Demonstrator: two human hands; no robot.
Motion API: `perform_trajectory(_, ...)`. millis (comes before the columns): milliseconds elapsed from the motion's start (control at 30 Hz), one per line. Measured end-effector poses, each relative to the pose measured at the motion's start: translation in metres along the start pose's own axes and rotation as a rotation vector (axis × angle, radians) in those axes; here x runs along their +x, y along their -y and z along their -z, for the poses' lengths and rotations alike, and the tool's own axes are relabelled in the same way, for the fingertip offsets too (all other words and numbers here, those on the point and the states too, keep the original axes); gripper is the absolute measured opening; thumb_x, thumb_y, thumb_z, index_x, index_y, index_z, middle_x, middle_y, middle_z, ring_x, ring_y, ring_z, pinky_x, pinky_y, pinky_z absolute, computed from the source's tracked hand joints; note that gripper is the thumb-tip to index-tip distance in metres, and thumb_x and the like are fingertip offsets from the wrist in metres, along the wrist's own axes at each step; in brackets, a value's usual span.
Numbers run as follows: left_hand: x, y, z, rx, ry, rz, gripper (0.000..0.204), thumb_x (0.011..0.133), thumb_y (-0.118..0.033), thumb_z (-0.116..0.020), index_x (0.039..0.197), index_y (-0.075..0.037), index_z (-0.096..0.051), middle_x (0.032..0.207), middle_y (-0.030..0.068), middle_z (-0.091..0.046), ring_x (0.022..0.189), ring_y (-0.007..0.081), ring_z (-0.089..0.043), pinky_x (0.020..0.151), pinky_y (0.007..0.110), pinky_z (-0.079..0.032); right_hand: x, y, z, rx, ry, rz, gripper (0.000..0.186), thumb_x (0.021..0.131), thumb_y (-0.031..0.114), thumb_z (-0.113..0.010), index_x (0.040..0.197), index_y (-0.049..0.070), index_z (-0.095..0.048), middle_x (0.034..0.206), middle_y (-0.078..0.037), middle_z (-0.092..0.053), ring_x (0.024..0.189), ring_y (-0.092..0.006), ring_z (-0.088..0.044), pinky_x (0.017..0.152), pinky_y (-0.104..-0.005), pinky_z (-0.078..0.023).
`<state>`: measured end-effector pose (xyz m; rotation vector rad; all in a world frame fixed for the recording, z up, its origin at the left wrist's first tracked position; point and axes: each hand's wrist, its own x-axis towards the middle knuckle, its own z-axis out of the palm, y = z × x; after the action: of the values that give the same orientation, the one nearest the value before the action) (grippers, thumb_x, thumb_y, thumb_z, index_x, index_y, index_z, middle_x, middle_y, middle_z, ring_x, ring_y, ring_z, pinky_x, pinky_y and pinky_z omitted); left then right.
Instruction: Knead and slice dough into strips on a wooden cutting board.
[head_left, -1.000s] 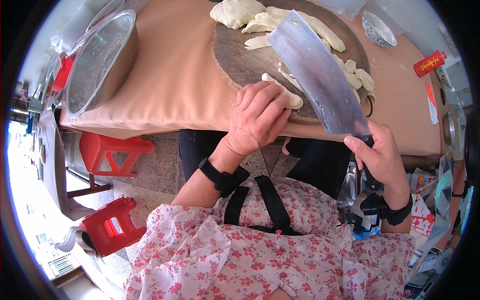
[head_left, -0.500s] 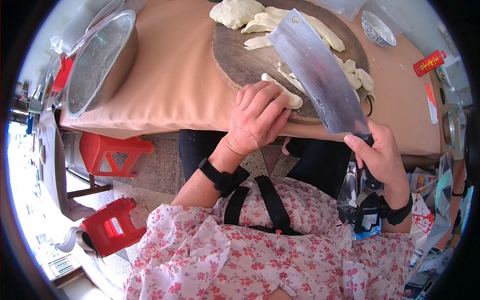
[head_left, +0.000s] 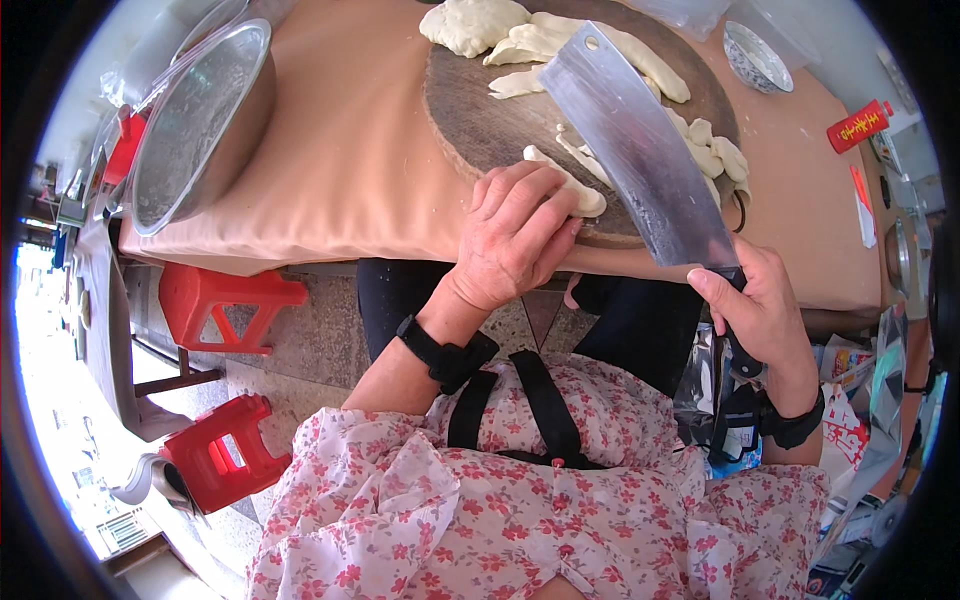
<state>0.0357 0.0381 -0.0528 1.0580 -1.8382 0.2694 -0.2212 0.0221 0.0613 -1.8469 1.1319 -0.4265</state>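
Note:
My left hand (head_left: 512, 235) lies at the near edge of a round wooden board (head_left: 462, 125), fingers curled over a pale strip of dough (head_left: 588, 203). The strip's far tip and right end show; the rest is under my fingers. My right hand (head_left: 762, 312) grips the black handle of a cleaver (head_left: 640, 150). Its broad blade slants up and left over the board, hiding part of the dough beneath. Farther back sit a large lump of dough (head_left: 472, 28) and a long dough roll (head_left: 652, 65). Several small dough pieces (head_left: 728, 156) lie right of the blade.
A large metal basin (head_left: 262, 60) stands at the left on the tan tablecloth (head_left: 340, 140). A patterned bowl (head_left: 742, 45) and a red can (head_left: 858, 127) are at the right. Two red stools (head_left: 215, 290) stand on the floor at the left.

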Motion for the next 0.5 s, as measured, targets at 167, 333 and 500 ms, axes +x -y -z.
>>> perform_trajectory(167,0.0,0.0,0.0004,-0.003,-0.004,0.001,0.037,0.072,-0.007,-0.074,0.108,-0.006,-0.064,0.111,0.0109,-0.061,0.103,0.033,-0.059,0.087,0.042,-0.047,0.0012,-0.002,0.0009,-0.019,0.007,-0.014,0.036,0.093,0.026,-0.064,0.112,-0.004,-0.06,0.082,-0.008,-0.062,0.049,-0.0097,-0.053,0.043,-0.0238,-0.044)
perform_trajectory(333,0.0006,-0.0007,0.0006,-0.01,-0.009,0.003,0.036,0.072,-0.006,-0.074,0.107,-0.006,-0.064,0.11,0.0109,-0.061,0.102,0.0328,-0.06,0.086,0.041,-0.048,0.0022,-0.0053,0.0003,-0.025,-0.008,-0.019,0.036,0.093,0.026,-0.065,0.111,-0.005,-0.059,0.081,-0.008,-0.061,0.049,-0.0097,-0.053,0.043,-0.0237,-0.044)
perform_trajectory(500,0.0006,-0.001,0.0009,-0.014,-0.007,0.008,0.036,0.072,-0.005,-0.075,0.106,-0.006,-0.064,0.11,0.0109,-0.061,0.102,0.0328,-0.06,0.086,0.041,-0.048,0.0028,-0.003,0.0007,-0.033,0.003,-0.019,0.036,0.093,0.025,-0.064,0.111,-0.005,-0.059,0.081,-0.007,-0.061,0.049,-0.0094,-0.053,0.043,-0.0237,-0.044)
